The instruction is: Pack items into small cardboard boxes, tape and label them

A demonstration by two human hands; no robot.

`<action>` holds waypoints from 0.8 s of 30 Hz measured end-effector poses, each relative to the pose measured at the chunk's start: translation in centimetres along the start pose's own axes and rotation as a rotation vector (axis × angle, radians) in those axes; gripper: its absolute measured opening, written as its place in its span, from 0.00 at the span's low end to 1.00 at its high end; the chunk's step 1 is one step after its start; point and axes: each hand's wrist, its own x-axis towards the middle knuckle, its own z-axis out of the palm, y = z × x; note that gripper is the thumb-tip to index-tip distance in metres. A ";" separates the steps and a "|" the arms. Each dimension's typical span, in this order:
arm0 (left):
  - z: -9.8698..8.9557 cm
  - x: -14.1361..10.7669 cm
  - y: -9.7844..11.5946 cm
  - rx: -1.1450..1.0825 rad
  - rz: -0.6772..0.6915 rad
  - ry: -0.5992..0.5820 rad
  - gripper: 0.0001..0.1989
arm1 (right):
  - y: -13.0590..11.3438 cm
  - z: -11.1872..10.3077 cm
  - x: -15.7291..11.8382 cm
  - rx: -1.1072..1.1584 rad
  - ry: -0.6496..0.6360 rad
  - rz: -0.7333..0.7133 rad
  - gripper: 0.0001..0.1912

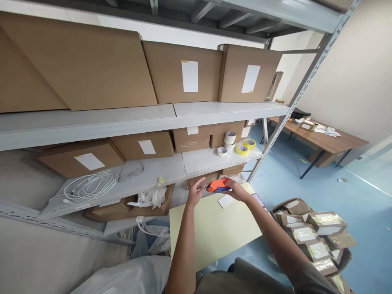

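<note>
An orange and dark blue object (218, 185) is held above the far edge of a pale yellow table (211, 232). My right hand (235, 189) grips its right side, fingers closed on it. At its left side is my left hand (197, 192), with its fingers apart and a small gap between them and the object. A white card or paper (226, 201) lies on the table below my right hand. Beside my right forearm, at the table's right edge, lies a flat pinkish item (259, 201).
Grey shelving (137, 118) with cardboard boxes (183, 73) stands ahead. Tape rolls (242, 149) and a coiled white cable (92, 184) sit on its middle shelf. Small taped boxes (318, 250) are heaped at the lower right. A brown table (333, 141) stands behind.
</note>
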 end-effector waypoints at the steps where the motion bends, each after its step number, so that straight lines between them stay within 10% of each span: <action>1: -0.3 0.1 0.6 0.010 0.003 -0.026 0.28 | -0.3 -0.3 0.5 0.003 -0.019 -0.018 0.12; 13: 1.7 2.2 6.1 0.377 0.172 0.308 0.10 | 0.1 -3.3 3.9 0.144 -0.104 0.045 0.14; 24: 5.2 3.2 6.1 0.501 0.147 0.543 0.11 | 3.8 -5.9 5.4 0.215 -0.168 -0.008 0.14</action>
